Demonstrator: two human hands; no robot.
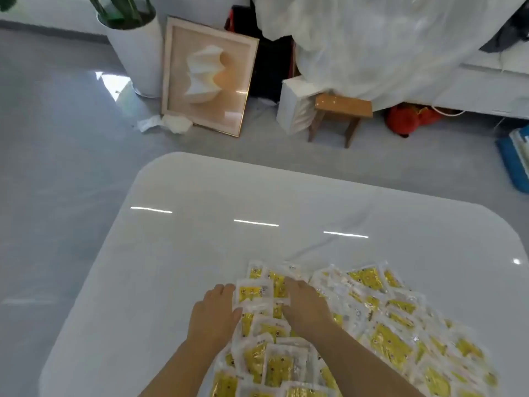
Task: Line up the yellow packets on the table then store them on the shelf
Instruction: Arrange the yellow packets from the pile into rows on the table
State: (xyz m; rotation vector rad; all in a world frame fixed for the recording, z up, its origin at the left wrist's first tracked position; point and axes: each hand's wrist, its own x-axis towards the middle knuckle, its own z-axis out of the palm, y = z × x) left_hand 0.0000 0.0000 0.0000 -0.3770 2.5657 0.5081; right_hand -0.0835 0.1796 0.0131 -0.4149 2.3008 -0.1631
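Observation:
Several yellow packets (380, 325) in clear wrappers lie spread and overlapping over the near right part of the glossy white table (200, 239). My left hand (213, 308) lies at the left edge of the heap, its fingers against the side of a packet (252, 292). My right hand (307, 305) rests palm down on the packets just right of that one, fingers flat. Between the two hands sits a small group of packets. No shelf is in view.
Beyond the table's far edge, on the grey floor, stand a framed picture (209, 75), a white planter (134, 44), a small wooden stool (340, 113), a white box (294, 104) and a white draped sheet (372, 38). A blue object (512, 159) lies at the right.

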